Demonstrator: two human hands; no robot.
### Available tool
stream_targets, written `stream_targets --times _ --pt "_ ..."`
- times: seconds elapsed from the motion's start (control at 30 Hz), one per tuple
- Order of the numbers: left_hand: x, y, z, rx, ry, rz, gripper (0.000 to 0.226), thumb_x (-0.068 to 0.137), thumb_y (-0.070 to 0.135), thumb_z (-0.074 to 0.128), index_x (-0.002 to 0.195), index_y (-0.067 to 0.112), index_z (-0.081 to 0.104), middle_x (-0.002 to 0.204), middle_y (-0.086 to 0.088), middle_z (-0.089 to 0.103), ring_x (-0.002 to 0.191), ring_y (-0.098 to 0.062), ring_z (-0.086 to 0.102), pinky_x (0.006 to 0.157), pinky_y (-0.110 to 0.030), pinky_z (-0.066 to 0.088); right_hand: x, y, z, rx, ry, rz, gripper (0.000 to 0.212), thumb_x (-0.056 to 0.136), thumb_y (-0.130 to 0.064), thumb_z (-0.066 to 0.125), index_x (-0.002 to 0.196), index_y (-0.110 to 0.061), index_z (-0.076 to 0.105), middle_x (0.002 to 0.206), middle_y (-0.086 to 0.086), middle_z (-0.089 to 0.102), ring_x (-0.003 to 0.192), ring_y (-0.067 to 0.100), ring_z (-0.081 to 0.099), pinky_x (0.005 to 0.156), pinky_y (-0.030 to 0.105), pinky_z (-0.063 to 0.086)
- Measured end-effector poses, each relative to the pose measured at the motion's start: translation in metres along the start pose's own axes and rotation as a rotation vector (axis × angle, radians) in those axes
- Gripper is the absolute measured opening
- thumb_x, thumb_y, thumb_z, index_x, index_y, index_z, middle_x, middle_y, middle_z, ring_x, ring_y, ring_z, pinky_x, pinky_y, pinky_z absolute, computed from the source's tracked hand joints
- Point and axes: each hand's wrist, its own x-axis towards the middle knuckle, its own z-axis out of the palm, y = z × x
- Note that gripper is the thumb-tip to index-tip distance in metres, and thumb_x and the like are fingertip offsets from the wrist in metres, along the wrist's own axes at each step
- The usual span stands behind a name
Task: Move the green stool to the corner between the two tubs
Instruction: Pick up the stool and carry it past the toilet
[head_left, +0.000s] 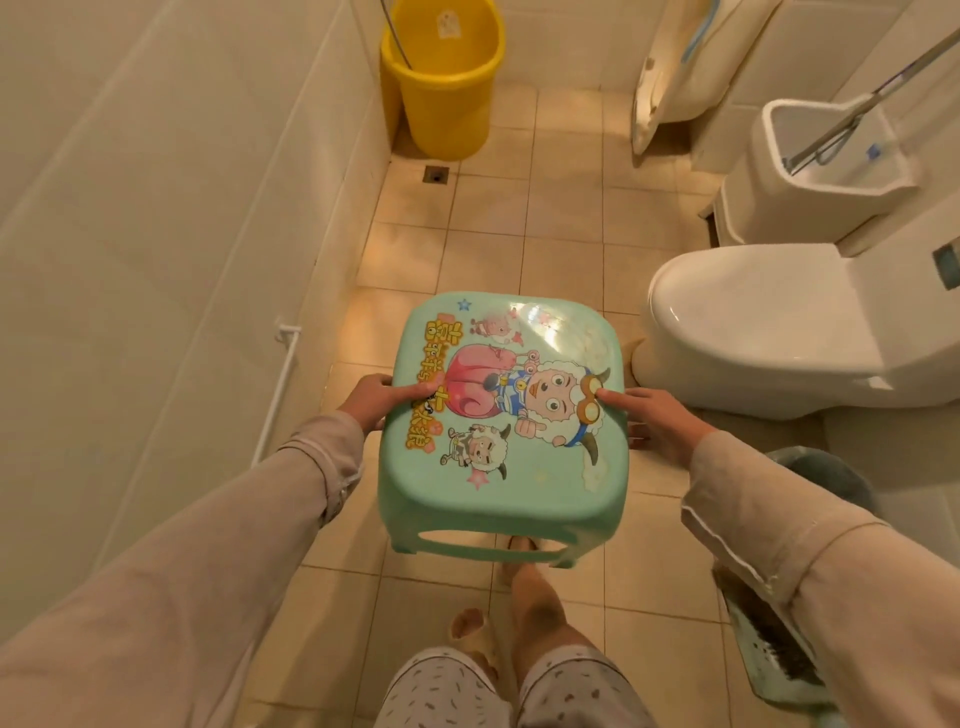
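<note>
A mint-green plastic stool (511, 483) with a cartoon sheep picture on its seat hangs above the tiled floor in the middle of the view. My left hand (376, 400) grips its left edge, thumb on the seat. My right hand (652, 415) grips its right edge, thumb on top and fingers underneath. A yellow tub (449, 88) stands in the far left corner against the wall. A white tub-shaped thing (675, 67) leans upright against the far wall to its right.
A white toilet (769, 332) sits at the right, its bowl close to the stool. A white bin (826, 176) with a mop handle stands behind it. A floor drain (435, 174) lies near the yellow tub. A dustpan with brush (769, 639) lies at the lower right. My bare legs stand below the stool.
</note>
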Motion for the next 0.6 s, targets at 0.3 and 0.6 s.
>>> stream_targets --times 0.3,0.6 --pt "0.087 0.09 0.023 0.067 -0.002 -0.024 0.053 0.075 0.024 0.07 0.118 -0.002 0.056 0.118 -0.021 0.065 0.075 -0.019 0.062 0.062 -0.026 0.049 0.079 -0.088 -0.051 -0.044 0.02 0.03 0.058 0.078 -0.04 0.065 0.122 -0.005 0.055 0.098 0.006 0.069 0.078 0.015 0.065 0.054 0.021 0.049" --pt "0.154 0.187 0.026 0.035 -0.004 0.031 0.057 0.075 0.024 0.071 0.123 0.0 0.054 0.122 -0.019 0.064 0.096 -0.027 0.062 0.088 -0.037 0.05 0.137 -0.188 -0.091 -0.019 0.09 -0.059 0.053 0.077 -0.041 0.064 0.115 -0.005 0.059 0.088 0.004 0.069 0.075 0.02 0.064 0.063 0.029 0.05"
